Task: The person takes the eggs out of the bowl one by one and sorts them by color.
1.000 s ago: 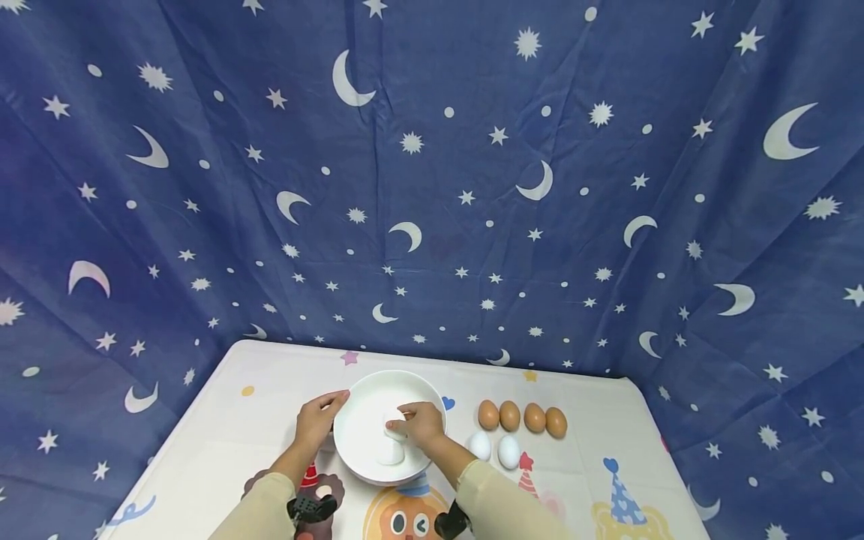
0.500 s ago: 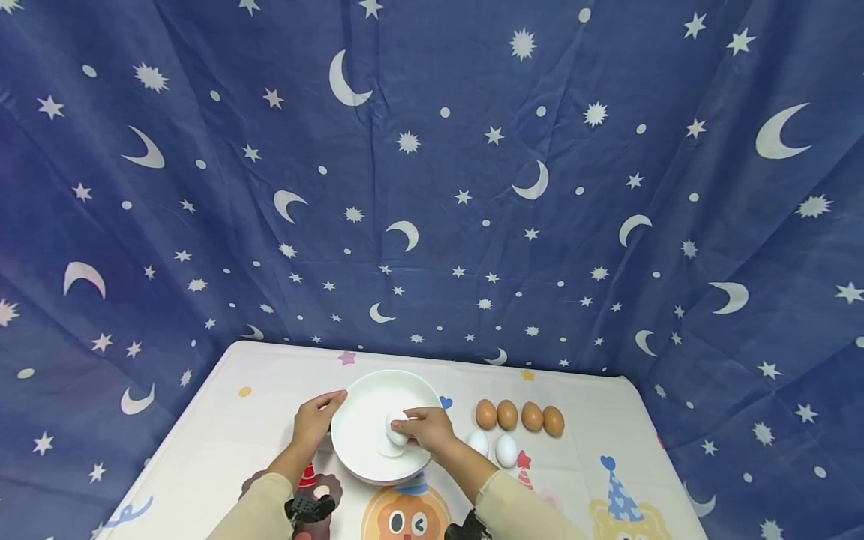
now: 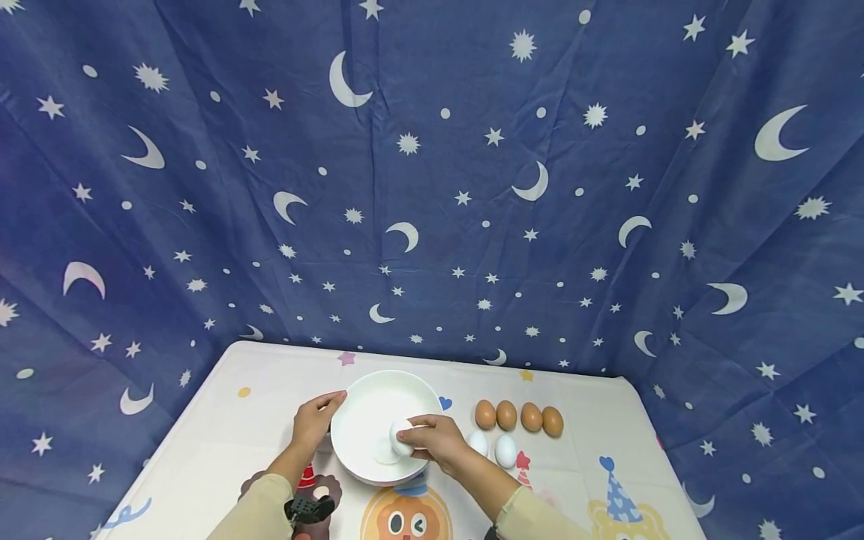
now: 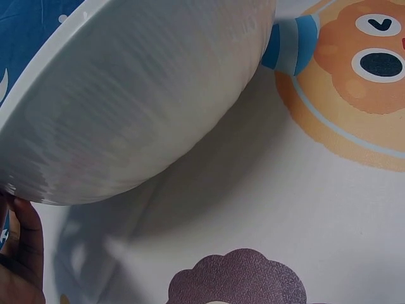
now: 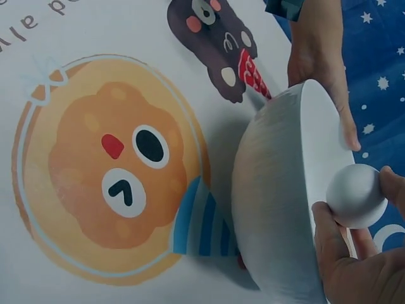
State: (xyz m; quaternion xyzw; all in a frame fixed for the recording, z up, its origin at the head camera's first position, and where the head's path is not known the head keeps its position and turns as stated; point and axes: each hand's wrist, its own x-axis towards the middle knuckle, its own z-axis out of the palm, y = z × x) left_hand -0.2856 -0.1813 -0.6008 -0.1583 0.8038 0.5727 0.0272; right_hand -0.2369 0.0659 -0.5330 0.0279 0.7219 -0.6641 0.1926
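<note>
My left hand (image 3: 313, 421) grips the left rim of a large white bowl (image 3: 367, 405), thumb at the rim and fingers on the outside. In the left wrist view, fingertips (image 4: 25, 234) touch the underside of the bowl (image 4: 139, 107). Over the right part of the bowl, my right hand (image 3: 439, 440) pinches a white egg (image 3: 401, 437) between thumb and fingers. The right wrist view shows this egg (image 5: 356, 196) beside the bowl's rim, with fingertips on either side. A pale round patch lies on the bowl's bottom below it; whether it is a reflection cannot be told.
Right of the bowl, several brown eggs (image 3: 531, 418) lie in a row. Two white eggs lie in front of them, one (image 3: 506, 451) nearer the right, the other (image 3: 478, 442) close to my right wrist. A printed tablecloth (image 3: 270, 375) covers the table; a blue star-and-moon curtain (image 3: 445, 187) hangs behind.
My right hand has drawn the white egg a little to the right and toward me, above the bowl. The left hand keeps its grip on the rim; the eggs on the table are unmoved.
</note>
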